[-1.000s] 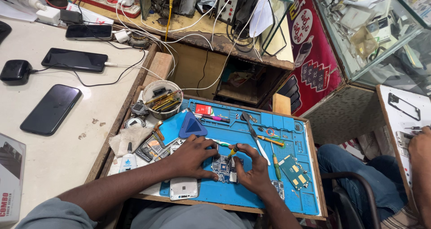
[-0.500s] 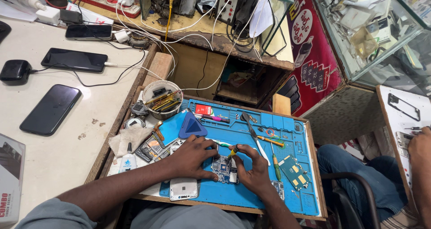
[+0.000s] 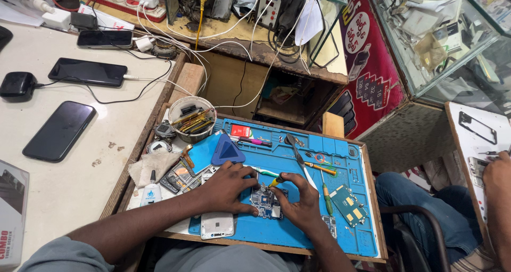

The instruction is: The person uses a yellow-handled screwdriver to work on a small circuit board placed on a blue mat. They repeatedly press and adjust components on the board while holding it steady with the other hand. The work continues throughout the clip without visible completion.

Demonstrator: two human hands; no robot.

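Blue silicone mat [image 3: 298,234] lies under my work, and on it the small circuit board [image 3: 264,201] sits between my two hands, its long axis running from six to twelve o'clock. My left hand [image 3: 229,187] presses it flat from nine o'clock, fingers spread on its edge. My right hand [image 3: 302,200] sits at three o'clock, fingers pinched narrow around a yellow-handled tool [image 3: 275,181] whose tip points down at the board's top. Farther, at twelve, stands a tub of tools [image 3: 191,118].
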